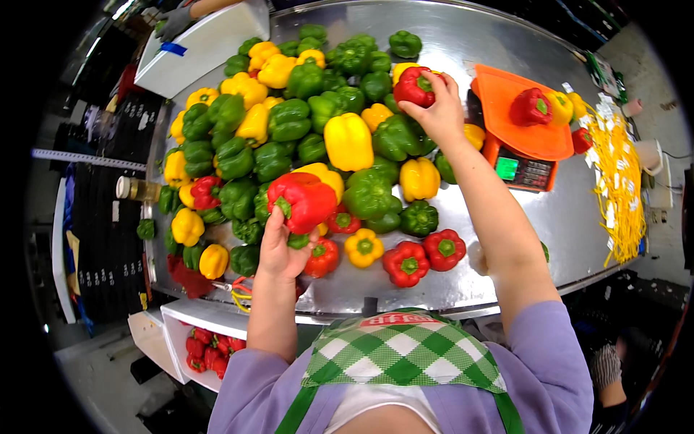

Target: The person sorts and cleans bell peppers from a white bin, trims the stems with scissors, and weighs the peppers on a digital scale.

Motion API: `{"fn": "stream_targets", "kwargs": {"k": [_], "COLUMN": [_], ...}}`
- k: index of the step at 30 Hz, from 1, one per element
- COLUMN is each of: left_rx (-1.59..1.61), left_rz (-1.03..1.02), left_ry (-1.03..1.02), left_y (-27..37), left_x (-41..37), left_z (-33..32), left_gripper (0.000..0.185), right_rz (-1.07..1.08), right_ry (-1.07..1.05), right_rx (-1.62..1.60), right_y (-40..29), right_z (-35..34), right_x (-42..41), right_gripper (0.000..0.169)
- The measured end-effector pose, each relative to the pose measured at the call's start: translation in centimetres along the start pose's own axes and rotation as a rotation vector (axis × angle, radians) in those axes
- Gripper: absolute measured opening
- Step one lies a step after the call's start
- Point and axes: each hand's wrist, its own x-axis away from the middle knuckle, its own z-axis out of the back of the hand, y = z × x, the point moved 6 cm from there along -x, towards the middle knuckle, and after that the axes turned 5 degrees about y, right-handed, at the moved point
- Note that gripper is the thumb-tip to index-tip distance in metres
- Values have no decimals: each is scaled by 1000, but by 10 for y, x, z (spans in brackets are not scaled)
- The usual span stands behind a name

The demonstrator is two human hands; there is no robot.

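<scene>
My left hand [284, 252] holds a red bell pepper [309, 202] above the near part of a large heap of peppers. Farther off, my right hand [442, 106] has its fingers around another red bell pepper [415, 87] at the heap's right side. Green bell peppers [290, 119] and yellow bell peppers [348, 142] make up most of the heap. Close to the table's front edge sit two red bell peppers [406, 264] with their stems up. On the right, a digital scale [520, 168] with an orange pan [496, 97] carries a red pepper [531, 107] and a yellow pepper [559, 107].
Yellow ties with white tags [618, 184] lie at the steel table's [574, 217] right end. Scissors [230, 286] rest beside a dark red cloth [190, 276]. A white foam box [176, 320] below holds red peppers. Another person's gloved hand [174, 23] is over a white box [203, 49].
</scene>
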Motion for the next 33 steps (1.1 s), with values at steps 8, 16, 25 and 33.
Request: {"fn": "stream_targets", "kwargs": {"k": [8, 16, 25, 33], "left_rx": [64, 33, -208, -189], "left_rz": [-109, -160, -243, -304], "left_ry": [175, 405, 314, 253], "left_y": [34, 44, 32, 22], "left_x": [8, 20, 21, 22], "left_z": [29, 56, 65, 70], "left_gripper": [55, 54, 55, 62], "right_rz": [5, 203, 195, 174], "right_ry": [-93, -210, -793, -1020], "right_rx": [-112, 36, 388, 592], "right_y": [-25, -67, -127, -138], "right_z": [-46, -78, -141, -165], "right_x": [-1, 2, -5, -1], "right_gripper": [71, 53, 64, 80]}}
